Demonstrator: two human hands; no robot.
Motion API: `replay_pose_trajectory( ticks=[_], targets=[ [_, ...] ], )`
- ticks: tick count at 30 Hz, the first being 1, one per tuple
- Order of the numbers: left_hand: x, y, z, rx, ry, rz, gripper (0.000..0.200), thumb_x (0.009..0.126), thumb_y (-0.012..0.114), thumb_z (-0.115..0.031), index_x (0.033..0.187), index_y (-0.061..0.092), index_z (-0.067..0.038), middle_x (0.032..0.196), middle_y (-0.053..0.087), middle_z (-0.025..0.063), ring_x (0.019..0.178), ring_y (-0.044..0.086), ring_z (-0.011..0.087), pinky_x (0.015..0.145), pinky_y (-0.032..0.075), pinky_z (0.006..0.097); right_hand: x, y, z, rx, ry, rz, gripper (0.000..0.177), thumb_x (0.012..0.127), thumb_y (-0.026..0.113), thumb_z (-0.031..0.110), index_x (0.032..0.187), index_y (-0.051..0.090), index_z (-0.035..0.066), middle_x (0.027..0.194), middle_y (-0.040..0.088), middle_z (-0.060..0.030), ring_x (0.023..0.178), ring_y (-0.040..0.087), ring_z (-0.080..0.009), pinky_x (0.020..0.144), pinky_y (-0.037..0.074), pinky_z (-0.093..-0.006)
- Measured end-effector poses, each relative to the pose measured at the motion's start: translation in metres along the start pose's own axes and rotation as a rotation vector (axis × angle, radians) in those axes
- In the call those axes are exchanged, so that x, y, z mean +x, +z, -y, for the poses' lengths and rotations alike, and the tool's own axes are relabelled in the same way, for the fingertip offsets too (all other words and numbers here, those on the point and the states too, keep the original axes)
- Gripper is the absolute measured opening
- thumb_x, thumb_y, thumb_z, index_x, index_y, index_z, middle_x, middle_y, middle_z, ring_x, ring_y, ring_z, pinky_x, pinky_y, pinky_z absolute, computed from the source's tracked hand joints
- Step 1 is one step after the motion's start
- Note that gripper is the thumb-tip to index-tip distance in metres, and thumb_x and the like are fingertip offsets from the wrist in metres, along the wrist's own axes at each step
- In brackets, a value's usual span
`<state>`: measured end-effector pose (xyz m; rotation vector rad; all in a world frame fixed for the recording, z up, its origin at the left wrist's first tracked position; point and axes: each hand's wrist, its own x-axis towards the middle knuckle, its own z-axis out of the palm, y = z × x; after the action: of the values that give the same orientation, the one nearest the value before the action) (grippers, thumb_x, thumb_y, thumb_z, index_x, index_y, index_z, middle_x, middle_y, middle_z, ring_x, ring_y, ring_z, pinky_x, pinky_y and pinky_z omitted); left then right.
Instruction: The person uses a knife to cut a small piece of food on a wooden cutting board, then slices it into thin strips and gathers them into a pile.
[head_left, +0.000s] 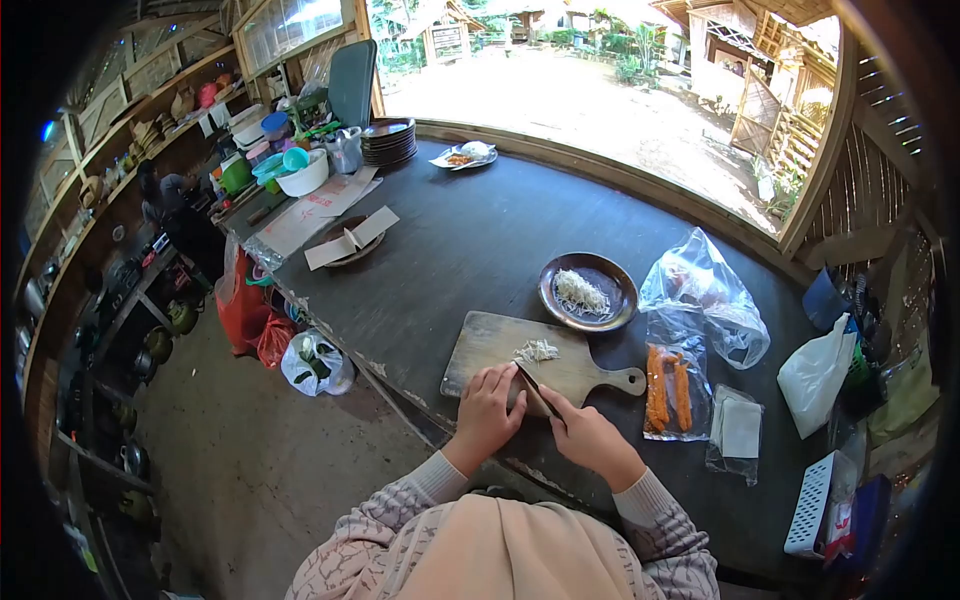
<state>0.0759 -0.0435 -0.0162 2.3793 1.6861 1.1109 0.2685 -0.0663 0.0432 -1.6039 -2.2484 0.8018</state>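
Note:
A wooden cutting board [486, 345] with a handle lies near the table's front edge. My right hand [592, 440] is wrapped round a knife [536, 391], its blade angled across the board toward my left hand. Over the board's near edge, my left hand [488, 408] has its fingers curled together beside the blade; what they hold, if anything, is hidden. Just beyond the blade lies a small heap of pale shreds [537, 351]. Behind the board stands a brown plate [548, 297] bearing more whitish shreds [583, 292].
Right of the board lie a bag of orange sticks [657, 391], a clear plastic bag [700, 290] and a packet of white squares [739, 428]. Stacked plates [389, 143], a white-and-orange food plate [463, 156] and tubs [303, 177] stand at the back. Another person [185, 225] is far left.

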Motion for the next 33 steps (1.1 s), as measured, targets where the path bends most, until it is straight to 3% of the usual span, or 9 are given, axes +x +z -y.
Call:
replay_pose_trajectory(
  ticks=[18, 33],
  targets=[
    [0.0, -0.001, 0.001, -0.016, -0.013, 0.004, 0.048, 0.087, 0.064, -0.028, 0.125, 0.057, -0.001, 0.128, 0.057, 0.0125, 0.12, 0.052, 0.0305, 0.102, 0.04, 0.0429, 0.002, 0.014, -0.006, 0.092, -0.02, -0.073, 0.056, 0.092, 0.053, 0.016, 0.147, 0.042, 0.02, 0.069, 0.064, -0.0271, 0.066, 0.065, -0.0456, 0.066, 0.053, -0.0539],
    [-0.001, -0.001, 0.002, 0.018, -0.005, 0.027, 0.047, 0.085, 0.065, -0.028, 0.122, 0.06, 0.0, 0.128, 0.057, 0.0114, 0.12, 0.051, 0.0302, 0.101, 0.041, 0.0426, -0.003, 0.014, 0.006, -0.194, -0.039, -0.071, 0.059, 0.092, 0.053, 0.02, 0.149, 0.038, 0.027, 0.065, 0.065, -0.019, 0.058, 0.066, -0.0389, 0.057, 0.055, -0.0507]
  ],
)
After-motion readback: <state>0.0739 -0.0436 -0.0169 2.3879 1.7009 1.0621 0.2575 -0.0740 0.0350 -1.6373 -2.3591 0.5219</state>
